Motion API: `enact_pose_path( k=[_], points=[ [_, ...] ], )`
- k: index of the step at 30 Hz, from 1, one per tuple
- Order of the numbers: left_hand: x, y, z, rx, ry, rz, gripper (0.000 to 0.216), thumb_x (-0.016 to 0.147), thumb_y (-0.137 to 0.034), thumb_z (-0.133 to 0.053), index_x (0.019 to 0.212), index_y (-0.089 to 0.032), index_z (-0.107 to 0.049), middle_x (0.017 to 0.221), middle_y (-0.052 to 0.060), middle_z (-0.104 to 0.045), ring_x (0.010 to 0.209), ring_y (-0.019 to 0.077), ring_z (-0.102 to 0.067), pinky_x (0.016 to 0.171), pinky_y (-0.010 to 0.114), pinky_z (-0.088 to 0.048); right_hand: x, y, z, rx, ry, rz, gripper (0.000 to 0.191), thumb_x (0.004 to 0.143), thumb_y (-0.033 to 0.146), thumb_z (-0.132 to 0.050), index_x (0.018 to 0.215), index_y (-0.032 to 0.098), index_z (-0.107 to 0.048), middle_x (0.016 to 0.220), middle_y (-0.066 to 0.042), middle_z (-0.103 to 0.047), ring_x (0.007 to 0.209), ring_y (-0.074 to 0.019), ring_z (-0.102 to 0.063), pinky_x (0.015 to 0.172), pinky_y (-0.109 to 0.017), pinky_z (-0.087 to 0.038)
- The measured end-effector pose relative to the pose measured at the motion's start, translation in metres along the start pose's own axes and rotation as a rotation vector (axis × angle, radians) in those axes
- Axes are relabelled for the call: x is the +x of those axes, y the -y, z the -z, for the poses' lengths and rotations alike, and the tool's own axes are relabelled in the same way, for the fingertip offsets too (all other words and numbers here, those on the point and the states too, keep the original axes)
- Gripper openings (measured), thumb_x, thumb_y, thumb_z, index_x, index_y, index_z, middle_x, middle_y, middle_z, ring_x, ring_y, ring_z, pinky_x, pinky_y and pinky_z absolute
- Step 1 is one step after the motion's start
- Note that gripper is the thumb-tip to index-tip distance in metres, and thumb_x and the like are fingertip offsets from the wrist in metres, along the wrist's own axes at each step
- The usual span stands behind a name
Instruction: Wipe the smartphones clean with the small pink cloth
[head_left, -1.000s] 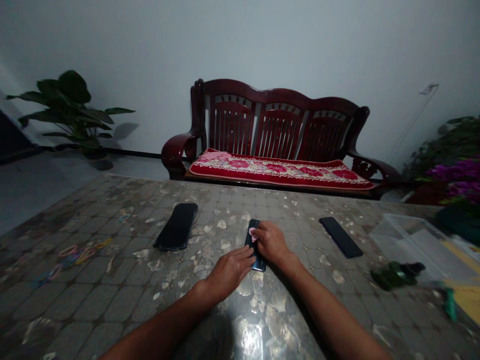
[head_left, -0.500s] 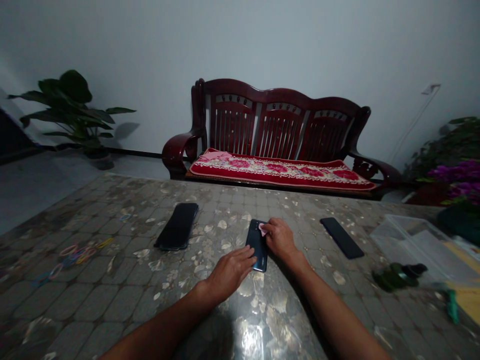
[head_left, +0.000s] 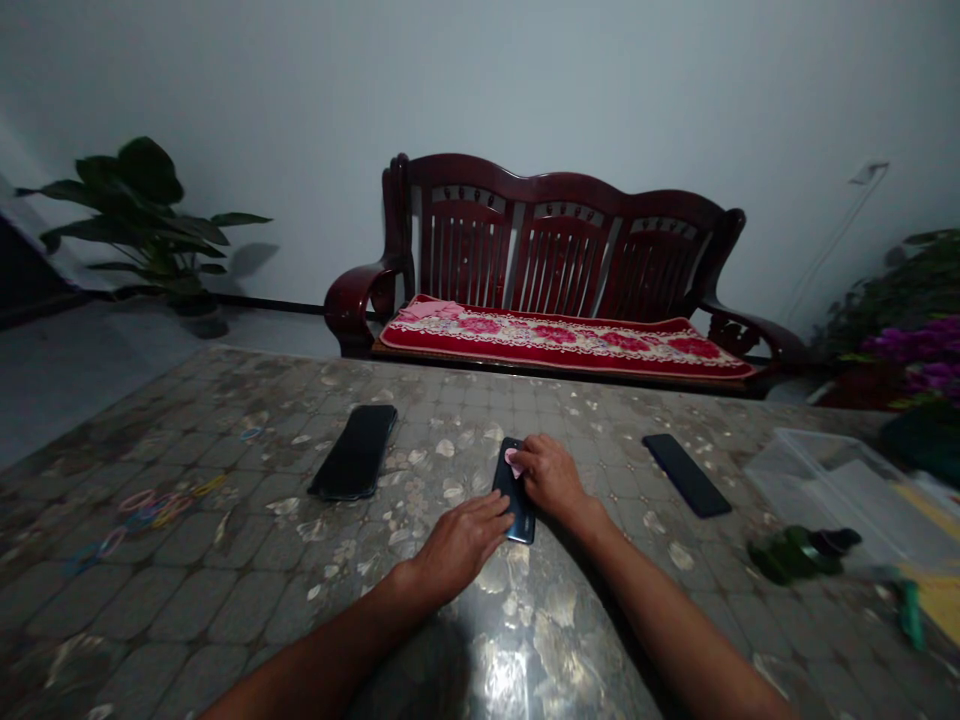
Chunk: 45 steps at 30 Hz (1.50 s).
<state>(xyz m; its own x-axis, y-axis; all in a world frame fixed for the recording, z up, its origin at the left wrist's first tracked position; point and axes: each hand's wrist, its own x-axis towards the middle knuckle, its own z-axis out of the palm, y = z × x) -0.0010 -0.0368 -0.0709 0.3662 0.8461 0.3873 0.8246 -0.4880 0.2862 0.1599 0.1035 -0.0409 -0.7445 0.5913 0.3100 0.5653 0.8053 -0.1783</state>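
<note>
A dark blue phone [head_left: 522, 525] lies back side up on the table, between my two hands. My left hand [head_left: 466, 540] rests on its lower left part, fingers stretched out and lying flat. My right hand [head_left: 553, 476] is on the upper part, its fingers pinched on a small pink piece [head_left: 513, 460] pressed against the phone's back near the camera end. Whether the pink piece is cloth, paper or a pad I cannot tell. My right fingers hide part of it and of the phone's right edge.
A black phone [head_left: 355, 452] lies left, another dark phone [head_left: 686, 475] right. Several coloured rubber bands [head_left: 154, 508] are at far left. A green bottle [head_left: 787, 554] with a black top lies by a clear plastic box [head_left: 795, 470]. Beyond the table [head_left: 247, 400] stands a wooden bench [head_left: 465, 240].
My right hand has slid a little left across the phone's back with the pink piece. My left hand and the phone have stayed in place.
</note>
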Motion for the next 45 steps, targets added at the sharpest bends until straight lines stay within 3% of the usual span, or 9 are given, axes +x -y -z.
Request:
enact_pose_path(
  k=[4,9,12,18,28,34,41,45],
  points=[
    [-0.001,0.0,0.0,0.009,-0.004,0.008,0.023,0.094,-0.017,-0.062,0.115,-0.017,-0.07,0.128,0.01,-0.071,0.124,0.0249,-0.064,0.106,0.039,-0.054,-0.006,-0.002,-0.001,0.001,0.002,0.018,0.023,0.091,0.012,-0.058,0.099,0.023,-0.077,0.093,-0.007,-0.068,0.089,-0.0205,-0.054,0.078,-0.03,-0.035],
    [-0.002,0.002,-0.003,0.016,-0.004,-0.003,0.025,0.095,-0.018,-0.061,0.119,-0.018,-0.069,0.13,0.01,-0.069,0.125,0.0252,-0.063,0.105,0.04,-0.054,0.006,-0.012,0.0,-0.049,-0.006,-0.189,0.027,0.095,0.014,-0.054,0.103,0.021,-0.078,0.094,-0.009,-0.068,0.091,-0.0217,-0.056,0.079,-0.031,-0.038],
    [-0.002,0.002,-0.003,0.02,-0.002,-0.001,0.025,0.096,-0.018,-0.06,0.119,-0.017,-0.069,0.13,0.011,-0.069,0.125,0.0254,-0.063,0.105,0.04,-0.055,0.019,-0.013,0.002,-0.053,0.024,-0.23,0.027,0.097,0.017,-0.052,0.103,0.02,-0.078,0.096,-0.01,-0.068,0.093,-0.0225,-0.057,0.079,-0.031,-0.038],
    [0.0,0.0,-0.001,0.038,0.008,-0.008,0.023,0.095,-0.019,-0.061,0.117,-0.017,-0.07,0.129,0.011,-0.07,0.124,0.0255,-0.064,0.106,0.04,-0.054,0.035,0.001,0.0,-0.026,0.081,-0.117,0.028,0.094,0.014,-0.053,0.103,0.023,-0.079,0.097,-0.009,-0.068,0.094,-0.023,-0.056,0.08,-0.032,-0.038],
    [-0.002,0.001,-0.005,0.019,0.002,0.0,0.023,0.095,-0.018,-0.062,0.117,-0.018,-0.069,0.129,0.009,-0.07,0.126,0.0254,-0.062,0.107,0.04,-0.053,0.009,0.009,0.005,0.03,0.13,0.149,0.024,0.091,0.016,-0.058,0.103,0.023,-0.078,0.095,-0.007,-0.067,0.091,-0.0209,-0.055,0.078,-0.03,-0.037],
    [-0.001,0.0,-0.004,0.011,-0.026,0.007,0.021,0.096,-0.018,-0.059,0.115,-0.02,-0.069,0.128,0.009,-0.07,0.125,0.0243,-0.063,0.106,0.04,-0.054,-0.002,-0.002,0.006,0.034,0.053,0.037,0.026,0.093,0.014,-0.055,0.102,0.023,-0.078,0.094,-0.007,-0.068,0.088,-0.0202,-0.057,0.077,-0.03,-0.038],
    [-0.001,-0.002,-0.003,0.013,-0.022,-0.004,0.023,0.095,-0.016,-0.061,0.117,-0.019,-0.069,0.126,0.008,-0.071,0.124,0.0244,-0.064,0.105,0.039,-0.054,-0.027,-0.008,0.011,0.098,0.031,0.143,0.026,0.091,0.013,-0.056,0.101,0.023,-0.078,0.089,-0.006,-0.067,0.085,-0.019,-0.057,0.077,-0.03,-0.039],
    [-0.002,-0.001,-0.005,0.02,-0.035,0.004,0.024,0.095,-0.017,-0.061,0.117,-0.019,-0.069,0.127,0.01,-0.071,0.122,0.0253,-0.065,0.103,0.041,-0.055,-0.015,-0.021,0.01,0.076,0.025,-0.032,0.031,0.09,0.007,-0.055,0.102,0.023,-0.078,0.094,-0.006,-0.069,0.089,-0.0189,-0.058,0.08,-0.029,-0.04]
  ],
)
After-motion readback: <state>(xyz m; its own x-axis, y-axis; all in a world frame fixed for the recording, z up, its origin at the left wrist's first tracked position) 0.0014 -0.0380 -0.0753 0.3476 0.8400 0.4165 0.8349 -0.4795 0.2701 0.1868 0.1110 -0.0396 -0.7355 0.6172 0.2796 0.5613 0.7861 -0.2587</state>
